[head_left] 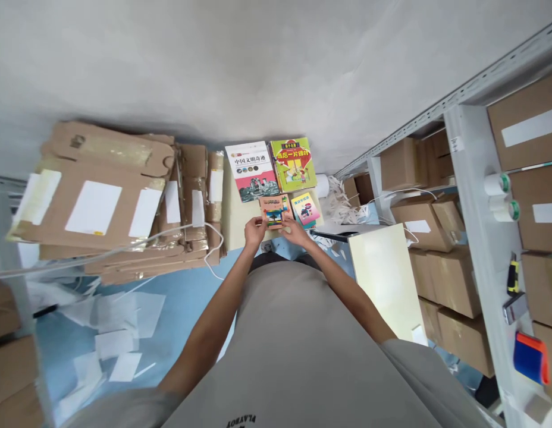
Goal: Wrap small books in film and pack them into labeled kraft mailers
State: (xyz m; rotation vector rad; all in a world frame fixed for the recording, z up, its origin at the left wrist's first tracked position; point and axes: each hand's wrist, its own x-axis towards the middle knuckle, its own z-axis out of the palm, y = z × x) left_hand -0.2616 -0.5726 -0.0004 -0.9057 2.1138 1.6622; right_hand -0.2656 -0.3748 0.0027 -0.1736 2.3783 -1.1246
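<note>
Both my hands hold a small orange picture book [274, 211] over a pale table [235, 223]. My left hand [255, 231] grips its left lower edge, and my right hand [295, 230] grips its right lower corner. Beyond it lie a white-covered book with a landscape photo [252, 170] and a green-yellow children's book [292, 163]. A small yellow and pink book [306, 208] lies just right of the one I hold.
A tall stack of flattened cardboard boxes [115, 202] stands on the left. Metal shelving [470, 196] with cardboard cartons, tape rolls and tools fills the right side. A pale board [385, 273] sits at my right. Paper scraps litter the blue floor [178, 303].
</note>
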